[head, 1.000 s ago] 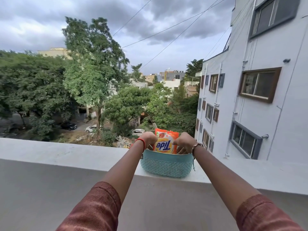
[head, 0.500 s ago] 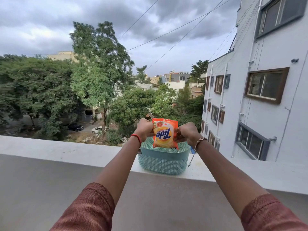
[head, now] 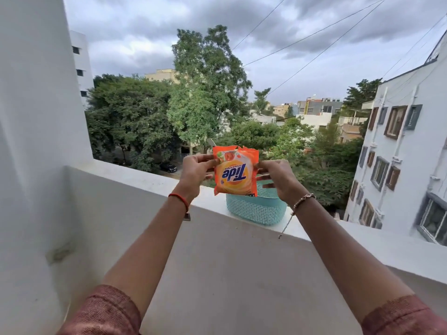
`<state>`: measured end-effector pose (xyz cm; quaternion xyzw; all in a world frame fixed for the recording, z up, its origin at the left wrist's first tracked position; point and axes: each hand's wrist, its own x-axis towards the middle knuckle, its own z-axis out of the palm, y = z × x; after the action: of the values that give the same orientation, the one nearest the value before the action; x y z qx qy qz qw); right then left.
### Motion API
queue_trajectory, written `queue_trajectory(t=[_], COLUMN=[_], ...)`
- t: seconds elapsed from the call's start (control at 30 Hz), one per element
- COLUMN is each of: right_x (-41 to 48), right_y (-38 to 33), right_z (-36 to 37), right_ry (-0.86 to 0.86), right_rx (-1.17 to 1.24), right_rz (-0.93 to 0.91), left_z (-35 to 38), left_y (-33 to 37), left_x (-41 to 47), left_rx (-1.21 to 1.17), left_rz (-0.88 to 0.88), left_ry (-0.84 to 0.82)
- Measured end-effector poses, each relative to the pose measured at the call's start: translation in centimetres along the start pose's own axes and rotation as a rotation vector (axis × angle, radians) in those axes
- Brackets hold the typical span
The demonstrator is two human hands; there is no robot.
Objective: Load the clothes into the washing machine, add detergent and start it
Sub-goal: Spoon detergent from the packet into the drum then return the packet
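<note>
At the far left a white wall (head: 36, 141) rises beside the balcony, and from its foot the pale parapet ledge (head: 135, 174) runs rightward across the view, with green trees (head: 150, 117) beyond it. The left arm reaches forward out of a rust-coloured sleeve (head: 104, 310), with a red thread (head: 180, 198) around its wrist. The left hand (head: 196, 172) is raised above the ledge, and its thumb and fingertips pinch the upper left edge of the detergent packet (head: 234, 172). The orange packet hangs in the air between the two hands with its face toward the camera. Its "Tide" lettering reads upside down, and its top edge looks torn or crumpled. Just below and behind it a teal basket (head: 256, 209) stands on the ledge. The packet's lower edge overlaps the basket's rim in this view, and whether they touch cannot be told. The right hand (head: 278, 177) holds the packet's right edge: the thumb lies on the near side at the top and the fingers reach in behind, so they are partly hidden. A beaded bracelet (head: 303, 200) circles the right wrist, with a thin chain dangling from it, and the arm runs back to the other sleeve (head: 399, 317). At the far right stands a white neighbouring building (head: 399, 165) with brown-framed windows, under a grey cloudy sky crossed by wires.
</note>
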<state>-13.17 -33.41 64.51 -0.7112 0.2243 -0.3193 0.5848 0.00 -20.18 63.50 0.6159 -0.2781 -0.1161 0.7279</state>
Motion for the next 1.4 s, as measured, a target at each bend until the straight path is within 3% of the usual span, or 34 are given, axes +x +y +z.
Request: queue_trajectory(t=[0.3,0.6,0.93,1.07,1.17,1.27,1.4], right_x=[-12.2,-24.9,-38.6,-44.3,-48.2,-51.6,-54.7], right_y=[5.3,7.3,6.1,6.4,6.1,5.7,5.6], right_z=[7.5,17.6,27.3,30.2,31.8,32.8,33.8], right_ry=[-0.69,-1.078,-1.258,-1.286,-1.294,-1.335,-1.384], right_rx=[0.238,0.11,0.143,0.153,0.222,0.259,0.286], right_rz=[0.129,0.115,0.124,0.149,0.227,0.229,0.243], left_z=[-9.5,-19.3,-29.6,-33.8,-36.2,-37.4,-38.0], left_y=[-1.7,-2.1,0.0,-1.1,-2.5,-3.8,-4.8], left_x=[-18.5,-34.3,-49.3,-55.1,-59.7,-63.7,-66.5], left_rx=[0.056,0.17,0.059,-0.056,-0.299,-0.675,-0.826], left_rz=[-0.068,-0.139,-0.194,-0.497,-0.696,-0.683,-0.627], left_ry=[0.288,0.53,0.668,0.675,0.493,0.457,0.407])
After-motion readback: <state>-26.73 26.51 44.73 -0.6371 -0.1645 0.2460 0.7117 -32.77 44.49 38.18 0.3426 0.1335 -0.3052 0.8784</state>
